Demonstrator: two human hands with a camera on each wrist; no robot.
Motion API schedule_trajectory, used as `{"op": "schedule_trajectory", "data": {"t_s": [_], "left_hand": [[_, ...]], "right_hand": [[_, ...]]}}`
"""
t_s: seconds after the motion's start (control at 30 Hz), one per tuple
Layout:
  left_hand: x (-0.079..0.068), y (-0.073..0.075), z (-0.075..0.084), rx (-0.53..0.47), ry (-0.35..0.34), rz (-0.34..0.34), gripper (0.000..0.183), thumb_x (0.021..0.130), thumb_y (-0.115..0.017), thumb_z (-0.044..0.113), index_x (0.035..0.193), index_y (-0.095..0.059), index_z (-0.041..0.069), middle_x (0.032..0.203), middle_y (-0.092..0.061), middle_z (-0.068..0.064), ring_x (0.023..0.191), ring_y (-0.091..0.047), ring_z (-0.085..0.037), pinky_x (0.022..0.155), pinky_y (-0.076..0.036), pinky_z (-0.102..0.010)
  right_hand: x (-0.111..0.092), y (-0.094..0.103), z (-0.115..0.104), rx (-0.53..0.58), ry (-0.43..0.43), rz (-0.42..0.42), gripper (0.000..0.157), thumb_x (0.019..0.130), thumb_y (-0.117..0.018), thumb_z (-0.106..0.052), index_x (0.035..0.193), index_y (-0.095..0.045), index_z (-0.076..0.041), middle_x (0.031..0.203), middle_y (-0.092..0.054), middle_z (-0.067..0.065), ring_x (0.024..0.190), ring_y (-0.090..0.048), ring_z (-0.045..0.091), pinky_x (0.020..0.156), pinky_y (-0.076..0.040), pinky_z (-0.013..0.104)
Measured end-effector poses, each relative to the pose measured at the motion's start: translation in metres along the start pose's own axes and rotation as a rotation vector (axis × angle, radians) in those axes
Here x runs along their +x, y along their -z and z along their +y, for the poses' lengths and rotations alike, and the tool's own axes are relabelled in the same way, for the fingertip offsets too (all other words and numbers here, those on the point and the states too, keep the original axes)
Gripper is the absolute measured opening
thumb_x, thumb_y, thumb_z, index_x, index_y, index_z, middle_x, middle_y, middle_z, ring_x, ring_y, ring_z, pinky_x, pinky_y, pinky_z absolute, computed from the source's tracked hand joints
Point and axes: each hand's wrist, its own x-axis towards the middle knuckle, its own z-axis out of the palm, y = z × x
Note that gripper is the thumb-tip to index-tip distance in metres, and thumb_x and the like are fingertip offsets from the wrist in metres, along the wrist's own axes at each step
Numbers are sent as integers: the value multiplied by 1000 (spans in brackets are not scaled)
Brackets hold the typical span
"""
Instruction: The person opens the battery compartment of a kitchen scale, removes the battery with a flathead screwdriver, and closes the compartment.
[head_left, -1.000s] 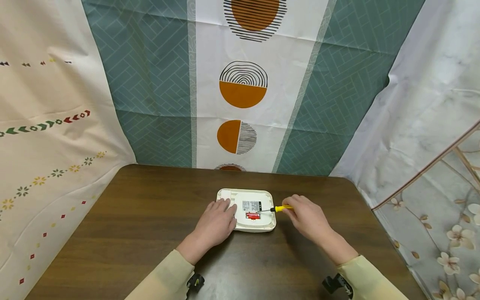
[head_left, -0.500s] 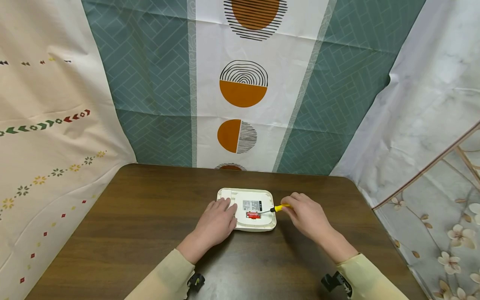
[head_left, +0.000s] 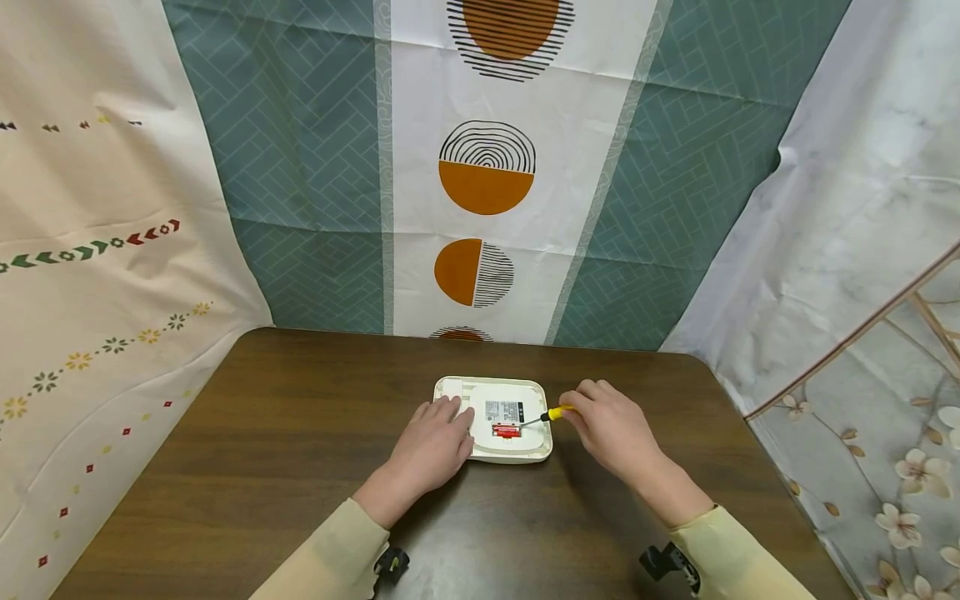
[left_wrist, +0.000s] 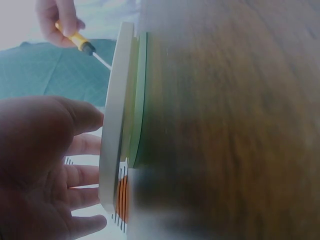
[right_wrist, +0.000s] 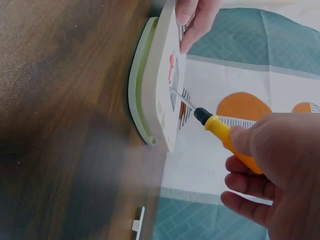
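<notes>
A white, rounded flat device (head_left: 517, 450) lies on the table with a printed label and a small battery compartment facing up. Red batteries (head_left: 506, 431) sit in that compartment. My left hand (head_left: 432, 442) rests on the device's left part, fingers stretched over it. With my right hand (head_left: 615, 429) I grip the yellow handle of a screwdriver (right_wrist: 220, 131). Its metal shaft slants down to the left, and the tip is at the right end of the battery compartment. From the side, in the left wrist view, the device's pale green lower layer (left_wrist: 140, 100) shows beneath the white one.
The brown wooden table (head_left: 315, 400) stretches around the device. A small white plastic piece (right_wrist: 138, 222) lies on it in the right wrist view. Patterned cloths, including a teal and white one (head_left: 300, 167), hang behind and at both sides.
My right hand has shifted slightly left and up, and the screwdriver stands a bit steeper, its tip still at the batteries. The left hand and the device have stayed in place.
</notes>
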Motion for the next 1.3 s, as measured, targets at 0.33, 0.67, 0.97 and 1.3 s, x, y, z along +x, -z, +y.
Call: {"op": "schedule_trajectory", "data": {"t_s": [0.33, 0.67, 0.97, 1.3], "left_hand": [[2, 0, -1, 8, 0, -16, 46, 111, -66, 29, 150, -68, 4, 158, -58, -24, 149, -51, -45, 125, -39, -59], [2, -3, -1, 21, 4, -29, 46, 112, -65, 30, 151, -67, 4, 159, -57, -24, 150, -50, -44, 126, -38, -58], [3, -1, 0, 6, 1, -25, 46, 113, -64, 29, 151, -67, 4, 159, -57, -25, 150, -50, -45, 126, -38, -58], [3, 0, 0, -4, 0, -17, 45, 112, -64, 26, 150, -67, 3, 158, -57, -26, 150, -50, -46, 125, -38, -58]], "right_hand": [[4, 2, -3, -9, 11, -13, 24, 87, -96, -10, 105, -82, -16, 93, -64, -2, 85, -58, 19, 68, -58, 34], [3, 0, -3, -32, 60, -2, 27, 86, -95, -7, 108, -82, -16, 90, -60, -1, 85, -56, 21, 63, -54, 33], [-2, -7, 3, 25, 5, -18, 18, 92, -90, -9, 107, -82, -16, 88, -61, -2, 83, -56, 21, 64, -55, 36], [-7, -7, 8, 22, -42, -52, 9, 99, -84, -9, 108, -82, -11, 87, -62, -1, 82, -57, 24, 68, -55, 39]]}}
